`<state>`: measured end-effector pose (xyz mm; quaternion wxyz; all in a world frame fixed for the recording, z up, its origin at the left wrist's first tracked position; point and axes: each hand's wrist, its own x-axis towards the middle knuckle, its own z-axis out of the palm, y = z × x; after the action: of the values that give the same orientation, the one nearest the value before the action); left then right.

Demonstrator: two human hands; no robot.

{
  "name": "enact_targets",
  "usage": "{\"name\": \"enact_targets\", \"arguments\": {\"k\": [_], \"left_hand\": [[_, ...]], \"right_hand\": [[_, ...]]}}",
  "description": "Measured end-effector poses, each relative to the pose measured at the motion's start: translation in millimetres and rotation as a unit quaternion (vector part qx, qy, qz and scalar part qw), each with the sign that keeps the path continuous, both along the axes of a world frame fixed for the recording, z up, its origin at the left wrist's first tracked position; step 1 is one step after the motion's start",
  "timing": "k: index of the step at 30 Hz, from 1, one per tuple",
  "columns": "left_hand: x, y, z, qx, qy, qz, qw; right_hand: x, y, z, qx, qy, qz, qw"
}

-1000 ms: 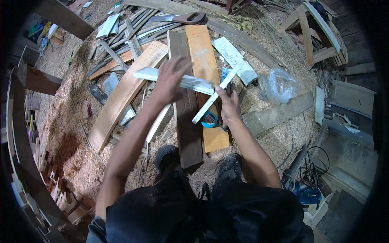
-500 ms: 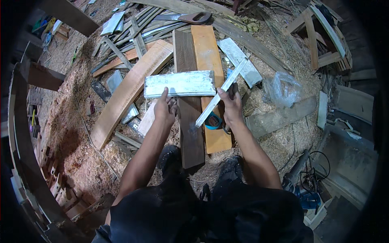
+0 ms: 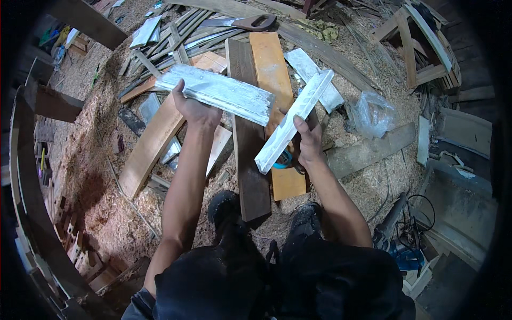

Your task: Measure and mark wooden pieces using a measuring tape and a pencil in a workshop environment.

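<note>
My left hand (image 3: 193, 109) grips a wide white-painted wooden board (image 3: 218, 92) from below and holds it raised, roughly level, over the boards on the ground. My right hand (image 3: 308, 140) holds a narrower white-painted strip (image 3: 293, 121) that slants up to the right, its upper end near another white piece (image 3: 314, 80) lying on the sawdust. The two held pieces almost meet near the wide board's right end. A small blue round thing (image 3: 282, 161) shows just under the strip's lower end. Both forearms rise from the lower edge.
An orange plank (image 3: 273, 74) and a dark plank (image 3: 249, 154) lie ahead of my shoes on sawdust. A curved tan board (image 3: 152, 144) lies to the left. A handsaw (image 3: 250, 22) rests at the top, a clear plastic bag (image 3: 373, 113) and wooden frames (image 3: 413, 48) to the right.
My left hand has lifted the wide white board off the pile and brought it up toward me. My right hand has raised the narrow strip along with it.
</note>
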<state>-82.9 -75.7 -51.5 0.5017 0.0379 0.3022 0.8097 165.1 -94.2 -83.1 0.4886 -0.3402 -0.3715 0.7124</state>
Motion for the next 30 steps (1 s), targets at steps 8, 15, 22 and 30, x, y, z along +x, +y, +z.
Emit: {"name": "enact_targets", "arguments": {"k": [8, 15, 22, 30], "left_hand": [[45, -20, 9, -0.096, 0.14, 0.005, 0.985], [93, -46, 0, -0.038, 0.189, -0.087, 0.977], [84, -46, 24, -0.107, 0.234, -0.132, 0.957], [74, -40, 27, -0.129, 0.217, -0.179, 0.951]], "right_hand": [[-11, -16, 1, 0.046, 0.012, -0.052, 0.997], [-8, -21, 8, 0.028, 0.087, -0.098, 0.991], [-11, -24, 7, 0.005, 0.102, -0.12, 0.988], [-12, -19, 16, -0.102, 0.097, -0.081, 0.987]]}}
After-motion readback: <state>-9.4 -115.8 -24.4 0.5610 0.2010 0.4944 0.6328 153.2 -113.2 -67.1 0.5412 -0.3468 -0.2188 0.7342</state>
